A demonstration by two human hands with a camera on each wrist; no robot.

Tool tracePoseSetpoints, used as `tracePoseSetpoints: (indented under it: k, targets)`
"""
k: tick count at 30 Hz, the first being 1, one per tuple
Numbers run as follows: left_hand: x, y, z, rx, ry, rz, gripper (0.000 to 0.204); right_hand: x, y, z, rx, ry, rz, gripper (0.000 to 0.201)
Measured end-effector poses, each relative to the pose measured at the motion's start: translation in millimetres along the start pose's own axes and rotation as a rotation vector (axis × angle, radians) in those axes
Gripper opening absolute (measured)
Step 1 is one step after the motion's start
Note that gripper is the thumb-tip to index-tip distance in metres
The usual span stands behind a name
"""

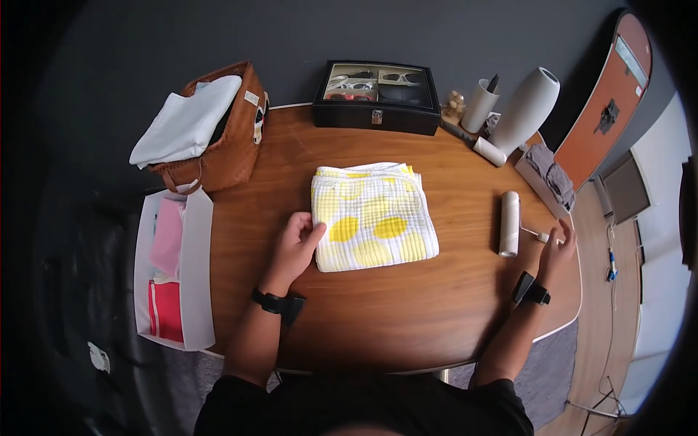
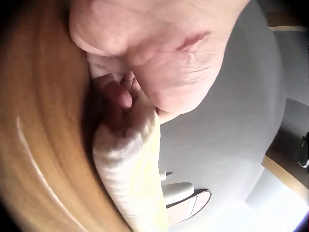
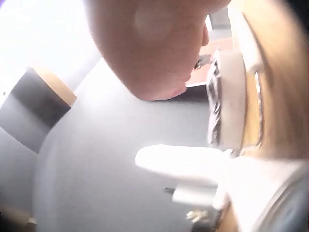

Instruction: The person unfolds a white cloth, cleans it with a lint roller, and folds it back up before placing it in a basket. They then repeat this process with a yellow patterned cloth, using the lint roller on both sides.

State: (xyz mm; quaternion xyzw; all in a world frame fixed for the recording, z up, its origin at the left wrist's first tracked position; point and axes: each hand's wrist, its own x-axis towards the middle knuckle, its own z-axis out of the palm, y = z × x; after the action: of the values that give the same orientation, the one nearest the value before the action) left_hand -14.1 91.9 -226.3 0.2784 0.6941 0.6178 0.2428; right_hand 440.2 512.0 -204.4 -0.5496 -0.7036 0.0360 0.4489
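Observation:
A folded white muslin cloth with yellow spots point(image 1: 374, 218) lies in the middle of the table. My left hand point(image 1: 297, 243) grips its left edge, thumb on top; in the left wrist view the fingers point(image 2: 116, 94) curl in at the cloth's folded edge point(image 2: 130, 154). To the right, a lint roller point(image 1: 510, 224) lies on its side, its thin metal arm leading to a white handle. My right hand point(image 1: 556, 256) hovers beside the handle's end with loose fingers and holds nothing. In the right wrist view the roller's handle point(image 3: 245, 41) rests on the wood, apart from the palm.
Left stand a white box point(image 1: 196, 276) of folded clothes and a brown basket point(image 1: 233, 156) topped by a white cloth point(image 1: 189, 120). A black glasses case point(image 1: 374, 116) is at the back. A pale vase point(image 1: 527, 105), a grey-cloth box point(image 1: 542, 185) and an oval board point(image 1: 607, 94) stand right.

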Motion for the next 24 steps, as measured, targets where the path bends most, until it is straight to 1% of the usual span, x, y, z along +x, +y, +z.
tracePoseSetpoints:
  k: [1,3,4,7,8,10,11,12,13,14,15,16,17,18,21,22,24]
  targets:
    - [0.3,-1.2,2.5,0.018,0.026,0.051,0.028,1.8,24.8,3.5,-0.157,0.037,0.011,0.035]
    - [-0.1,-3.6,4.1,0.056,0.036,0.071,0.033,1.8,74.0,24.1,-0.465,0.116,0.037,0.039]
    - [-0.6,-4.1,4.0,0.077,0.041,0.082,0.036,2.7,89.3,28.2,-0.249,0.008,0.153,0.042]
    - [-2.5,1.1,2.7,0.124,0.03,0.103,0.041,-6.9,60.1,32.2,-0.332,-0.102,0.248,0.044]
    - [-1.3,-4.0,1.2,0.11,0.0,0.114,0.043,-7.3,56.0,32.3,-0.359,-0.117,0.205,0.045]
    - [-4.8,6.7,-1.3,0.119,-0.067,0.066,0.041,-8.5,53.7,34.3,-0.415,-0.147,0.115,0.047]
    - [-7.6,13.2,-2.7,0.126,-0.104,0.04,0.04,-10.5,34.4,26.2,-0.4,-0.235,0.13,0.045]
    - [-8.7,17.7,-3.8,0.119,-0.131,0.049,0.04,-16.4,-3.0,7.6,-0.384,-0.321,0.146,0.044]
    - [-8.4,14.1,-4.0,0.106,-0.125,0.083,0.041,-17.2,-25.5,-1.8,-0.368,-0.406,0.162,0.043]
    - [-7.1,7.2,-3.3,0.095,-0.118,0.119,0.042,-16.6,-15.8,-1.3,-0.41,-0.482,0.041,0.042]
    - [-6.0,2.6,-2.7,0.084,-0.112,0.155,0.043,-19.8,-24.9,-7.5,-0.419,-0.495,0.028,0.042]
    - [-5.3,-0.3,-2.9,0.074,-0.116,0.143,0.043,-25.1,-33.7,-15.0,-0.427,-0.509,0.016,0.042]
    - [-4.9,-2.2,-3.7,0.065,-0.122,0.13,0.044,-31.3,-53.0,-24.6,-0.435,-0.523,0.005,0.043]
    - [-5.4,-3.2,-5.2,0.058,-0.131,0.116,0.045,-34.1,-87.7,-36.0,-0.51,-0.533,0.078,0.043]
    - [-10.3,2.7,-0.4,0.192,0.017,0.272,0.051,-25.2,-75.6,-44.1,-0.575,-0.579,-0.059,0.044]
    - [-9.6,4.6,-0.4,0.196,0.017,0.31,0.054,-25.6,-73.0,-47.8,-0.481,-0.563,-0.07,0.044]
    - [-8.9,7.9,-2.0,0.205,0.023,0.381,0.06,-27.9,-97.9,-67.0,-0.291,-0.532,-0.097,0.044]
